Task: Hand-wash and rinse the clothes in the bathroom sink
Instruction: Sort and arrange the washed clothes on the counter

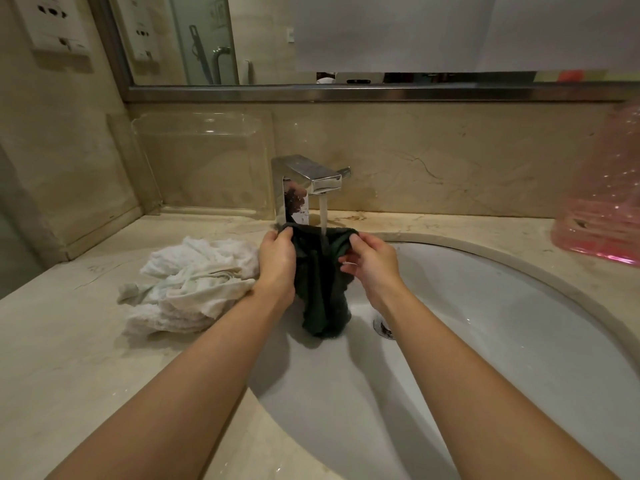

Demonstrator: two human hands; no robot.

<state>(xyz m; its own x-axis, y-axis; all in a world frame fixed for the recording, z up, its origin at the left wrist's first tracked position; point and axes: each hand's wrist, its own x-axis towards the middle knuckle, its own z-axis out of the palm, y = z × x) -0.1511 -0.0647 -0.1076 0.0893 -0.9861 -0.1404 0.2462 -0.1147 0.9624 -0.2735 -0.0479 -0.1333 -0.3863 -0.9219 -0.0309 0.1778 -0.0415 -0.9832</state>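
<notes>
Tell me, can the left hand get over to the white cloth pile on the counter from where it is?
Probably yes: the white cloth pile lies right beside the left hand with nothing between them. But that hand grips the dark garment under the running tap, so it must let go first.

The garment (322,289) was dark green, the crumpled cloth (187,289) white with pale green patches, the sink (485,341) white, the countertop (69,341) veined beige marble, the faucet (304,174) chrome, the plastic container (602,202) translucent pink
</notes>
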